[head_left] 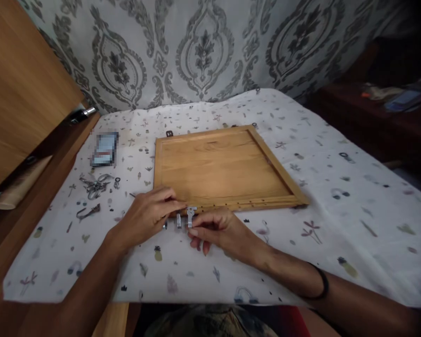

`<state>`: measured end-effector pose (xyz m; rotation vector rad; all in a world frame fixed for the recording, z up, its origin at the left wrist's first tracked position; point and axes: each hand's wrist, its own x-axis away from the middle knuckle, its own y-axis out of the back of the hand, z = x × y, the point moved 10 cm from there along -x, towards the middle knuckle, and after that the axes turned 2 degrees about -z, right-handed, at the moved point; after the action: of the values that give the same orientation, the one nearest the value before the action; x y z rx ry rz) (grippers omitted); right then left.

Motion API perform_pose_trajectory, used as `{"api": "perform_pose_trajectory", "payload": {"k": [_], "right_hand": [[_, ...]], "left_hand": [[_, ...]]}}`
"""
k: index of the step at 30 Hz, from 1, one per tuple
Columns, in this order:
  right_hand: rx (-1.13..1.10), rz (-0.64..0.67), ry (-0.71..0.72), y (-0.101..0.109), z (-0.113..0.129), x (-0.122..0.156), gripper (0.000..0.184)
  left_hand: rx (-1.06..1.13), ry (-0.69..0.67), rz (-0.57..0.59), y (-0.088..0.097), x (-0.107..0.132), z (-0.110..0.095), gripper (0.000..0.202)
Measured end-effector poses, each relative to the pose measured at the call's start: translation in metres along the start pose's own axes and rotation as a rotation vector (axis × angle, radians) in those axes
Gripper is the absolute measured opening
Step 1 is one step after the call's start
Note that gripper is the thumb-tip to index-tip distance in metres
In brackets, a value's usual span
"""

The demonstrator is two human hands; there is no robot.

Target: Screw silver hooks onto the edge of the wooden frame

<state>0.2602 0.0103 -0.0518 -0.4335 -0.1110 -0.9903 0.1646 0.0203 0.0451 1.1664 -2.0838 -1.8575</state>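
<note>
A framed wooden board [217,164] lies on the cloth, its near edge dotted with small dark holes. My right hand [215,229] pinches the lower end of a small metal hook [191,214], whose flat plate rests against that near edge. Across the board's near left corner lies my left hand [154,206], its index finger stretched to the hook's plate and its other fingers curled over the edge. A second metal hook [178,221] hangs off the edge between my hands. Part of another shiny piece [165,225] shows beneath my left fingers.
To the left lie a pile of metal hooks [96,186], a single loose hook [88,212] and a blurred-out phone [105,149]. A wooden cabinet [28,84] borders the left side. A patterned curtain [203,51] hangs behind the printed tablecloth [337,187].
</note>
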Motion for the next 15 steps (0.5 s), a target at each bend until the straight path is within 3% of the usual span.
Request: {"api": "perform_pose_trajectory", "payload": {"k": [15], "right_hand": [[0.023,0.021,0.011,-0.0012,0.0022,0.0006,0.039]], "left_hand": [[-0.03,-0.04,-0.011,-0.0025,0.0024,-0.0013,0.044]]}}
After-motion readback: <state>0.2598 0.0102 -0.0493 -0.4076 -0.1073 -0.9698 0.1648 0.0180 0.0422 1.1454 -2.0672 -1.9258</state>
